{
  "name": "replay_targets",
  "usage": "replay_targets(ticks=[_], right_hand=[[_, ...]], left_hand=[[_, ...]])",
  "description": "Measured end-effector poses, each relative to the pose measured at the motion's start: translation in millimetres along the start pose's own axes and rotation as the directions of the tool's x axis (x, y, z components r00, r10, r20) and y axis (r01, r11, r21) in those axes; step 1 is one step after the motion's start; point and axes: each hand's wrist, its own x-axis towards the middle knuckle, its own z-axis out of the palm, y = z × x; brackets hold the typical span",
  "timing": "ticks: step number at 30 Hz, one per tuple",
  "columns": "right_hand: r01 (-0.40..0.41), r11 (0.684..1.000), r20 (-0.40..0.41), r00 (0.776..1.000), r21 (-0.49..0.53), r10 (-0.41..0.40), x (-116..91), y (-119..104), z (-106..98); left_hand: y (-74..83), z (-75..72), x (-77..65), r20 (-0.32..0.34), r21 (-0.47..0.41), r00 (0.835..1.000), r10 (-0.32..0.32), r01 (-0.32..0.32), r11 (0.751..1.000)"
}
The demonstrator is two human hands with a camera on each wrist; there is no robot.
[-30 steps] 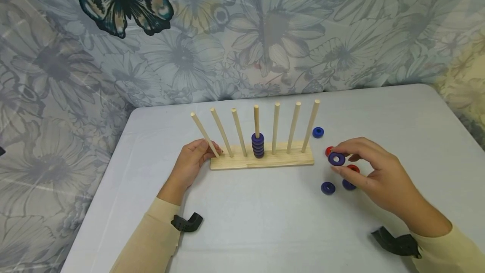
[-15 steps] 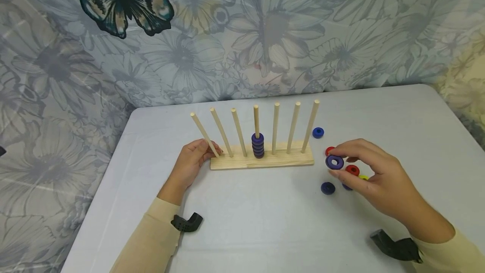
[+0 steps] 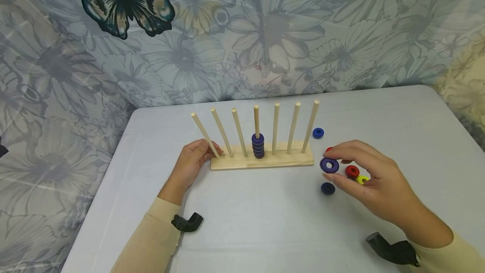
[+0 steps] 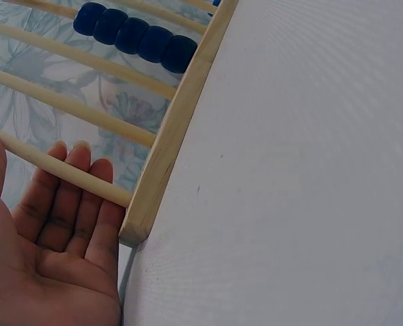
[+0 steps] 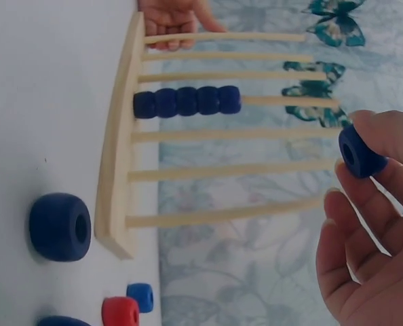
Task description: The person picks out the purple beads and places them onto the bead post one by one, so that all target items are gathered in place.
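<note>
A wooden peg stand (image 3: 261, 161) with a row of upright pegs stands on the table. Several dark blue beads (image 3: 258, 145) are stacked on its middle peg. At the stand's left end, my left hand (image 3: 195, 157) has its fingers extended behind the outermost peg (image 4: 72, 173) and its thumb in front. To the right of the stand, my right hand (image 3: 373, 172) pinches a dark blue bead (image 5: 361, 155) between thumb and fingers, raised above the table. In the head view the bead's hole (image 3: 329, 165) faces the camera.
Right of the stand lie a blue bead (image 3: 318, 136), a dark blue bead (image 3: 327, 188), a red bead (image 3: 349, 173) and a yellow bead (image 3: 361, 180). Another red bead (image 3: 329, 149) is mostly hidden behind the right fingers. A flower-printed cloth (image 3: 273, 33) hangs behind the table.
My right hand has shifted slightly left with the pinched bead, uncovering more of the red and yellow beads. The left hand and the stand have stayed put.
</note>
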Motion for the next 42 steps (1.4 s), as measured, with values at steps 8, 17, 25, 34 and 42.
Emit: replay_targets(ticks=[8, 17, 25, 34, 42], right_hand=[[0.122, 0.992, -0.040, 0.992, 0.030, -0.120, 18, -8, 12], [0.197, 0.980, -0.068, 0.979, 0.035, -0.195, 46, -20, 21], [0.219, 0.975, -0.107, 0.971, 0.040, -0.214, 70, -29, 25], [0.239, 0.970, -0.129, 0.964, 0.040, -0.233, 95, -37, 34], [0.260, 0.963, -0.181, 0.953, 0.065, -0.245, 111, -41, 43]], left_hand=[[-0.4, -1.1, -0.8, -0.007, 0.011, 1.000, 0.000, 0.000, 1.000], [-1.0, -0.9, -1.3, 0.012, 0.000, 1.000, 0.006, -0.006, 1.000], [1.0, -1.0, -1.7, 0.009, 0.006, 1.000, -0.005, 0.005, 1.000], [1.6, -0.7, -1.1, 0.006, 0.015, 1.000, -0.008, 0.008, 1.000], [1.7, -0.7, -1.3, 0.008, 0.016, 1.000, -0.014, 0.014, 1.000]])
